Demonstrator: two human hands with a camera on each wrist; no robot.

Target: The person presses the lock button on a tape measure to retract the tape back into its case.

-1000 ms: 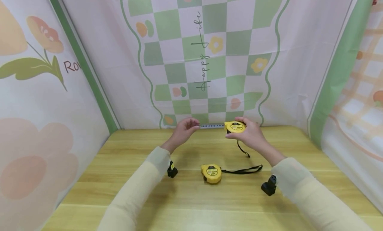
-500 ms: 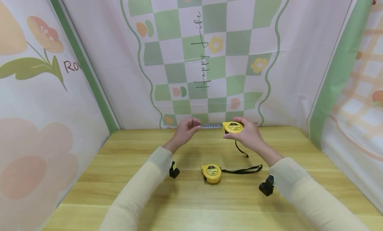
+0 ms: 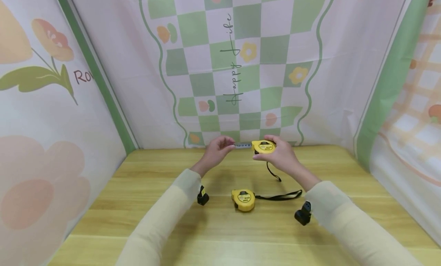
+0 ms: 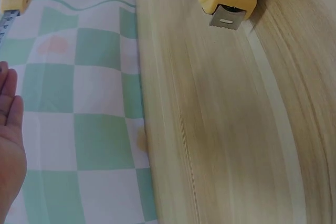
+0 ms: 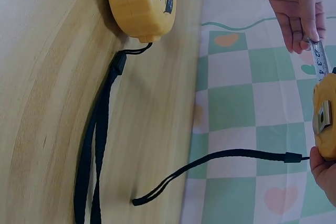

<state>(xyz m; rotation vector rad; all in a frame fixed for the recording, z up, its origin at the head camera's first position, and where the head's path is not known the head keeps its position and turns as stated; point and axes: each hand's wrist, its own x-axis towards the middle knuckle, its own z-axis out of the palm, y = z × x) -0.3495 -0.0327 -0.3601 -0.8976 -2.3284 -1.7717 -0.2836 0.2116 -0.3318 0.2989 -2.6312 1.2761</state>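
My right hand point(image 3: 278, 153) grips a yellow tape measure point(image 3: 263, 147) near the table's far edge, its black wrist strap point(image 3: 273, 172) hanging below. A short length of white blade point(image 3: 243, 146) runs out of the case to the left. My left hand point(image 3: 217, 151) pinches the blade's free end between thumb and fingers, seen best in the right wrist view, where low numbers show on the blade point(image 5: 318, 60). Between the forearms, a second yellow tape measure point(image 3: 244, 200) lies on the table with its metal end hook point(image 4: 227, 18) at the mouth and its black strap point(image 3: 279, 197) stretched right.
The wooden table point(image 3: 172, 235) ends at a hanging cloth point(image 3: 248, 86) with green checks. More printed cloth stands at the left side point(image 3: 51, 143) and right side point(image 3: 410, 143). Black wrist cameras are strapped at both sleeves.
The right hand has moved left with the tape measure and the left hand slightly right. The exposed blade between them is shorter. The tape measure on the table stays put.
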